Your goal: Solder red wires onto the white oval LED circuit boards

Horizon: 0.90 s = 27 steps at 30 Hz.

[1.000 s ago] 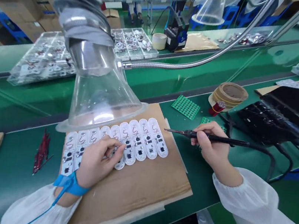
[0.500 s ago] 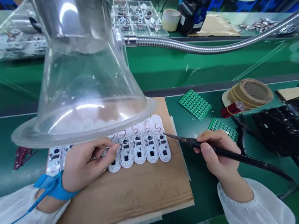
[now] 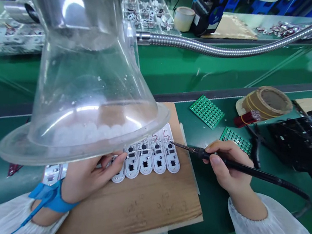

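My right hand [image 3: 229, 167] grips a black soldering iron [image 3: 264, 179] like a pen. The iron's tip is at the upper part of the rightmost white oval case [image 3: 173, 162], near thin red wires; contact is hard to make out. Pinched between the fingers of my left hand [image 3: 88, 179] is a thin strand of solder wire [image 3: 139, 150], reaching right over the row of cases. Each case carries a small circuit board with black parts. They lie side by side on a cardboard sheet [image 3: 143, 201], the left part of the row hidden by a clear fume hood.
The clear fume hood [image 3: 89, 95] hangs over the left side, on a flexible metal arm [image 3: 213, 49]. Green circuit panels [image 3: 207, 111], a tape roll [image 3: 266, 100] and a black object [image 3: 308, 136] lie at right. Parts trays [image 3: 148, 14] stand behind.
The whole view has shifted slightly, and the hood covers more of the row's left end. Both hands keep their holds, and the iron's tip stays at the rightmost case.
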Motion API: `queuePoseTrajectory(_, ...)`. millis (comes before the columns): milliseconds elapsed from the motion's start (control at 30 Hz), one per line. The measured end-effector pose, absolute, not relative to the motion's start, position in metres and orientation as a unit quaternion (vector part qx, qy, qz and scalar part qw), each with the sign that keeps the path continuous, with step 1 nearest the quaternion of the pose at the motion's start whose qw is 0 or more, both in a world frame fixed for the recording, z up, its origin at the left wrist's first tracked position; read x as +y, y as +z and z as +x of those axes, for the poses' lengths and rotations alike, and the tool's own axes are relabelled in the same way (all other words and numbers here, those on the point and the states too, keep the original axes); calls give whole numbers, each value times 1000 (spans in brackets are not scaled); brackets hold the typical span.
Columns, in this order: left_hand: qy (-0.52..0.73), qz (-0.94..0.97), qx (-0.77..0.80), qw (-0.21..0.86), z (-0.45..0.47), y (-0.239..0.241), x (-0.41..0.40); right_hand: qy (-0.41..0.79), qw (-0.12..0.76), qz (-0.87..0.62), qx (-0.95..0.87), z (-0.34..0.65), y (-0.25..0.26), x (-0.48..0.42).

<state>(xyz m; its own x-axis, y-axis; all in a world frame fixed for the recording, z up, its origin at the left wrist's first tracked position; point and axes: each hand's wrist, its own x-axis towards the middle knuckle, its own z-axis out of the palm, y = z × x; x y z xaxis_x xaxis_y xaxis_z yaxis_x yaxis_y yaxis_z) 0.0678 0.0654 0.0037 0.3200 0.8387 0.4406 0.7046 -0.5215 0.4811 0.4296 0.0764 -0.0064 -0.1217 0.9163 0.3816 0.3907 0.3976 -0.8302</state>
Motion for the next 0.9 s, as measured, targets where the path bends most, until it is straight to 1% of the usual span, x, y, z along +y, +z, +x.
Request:
queuePoseTrajectory(300, 320, 814, 472, 115, 71, 5, 65, 253, 447, -471, -717, 430, -4, 77)
queuePoseTrajectory(533, 353, 794, 475, 137, 62, -1, 62, 292, 519, -485, -640, 428, -7, 73)
queuePoseTrajectory(900, 355, 787, 485, 140, 66, 0, 62, 291, 455, -456, -707, 428, -10, 75)
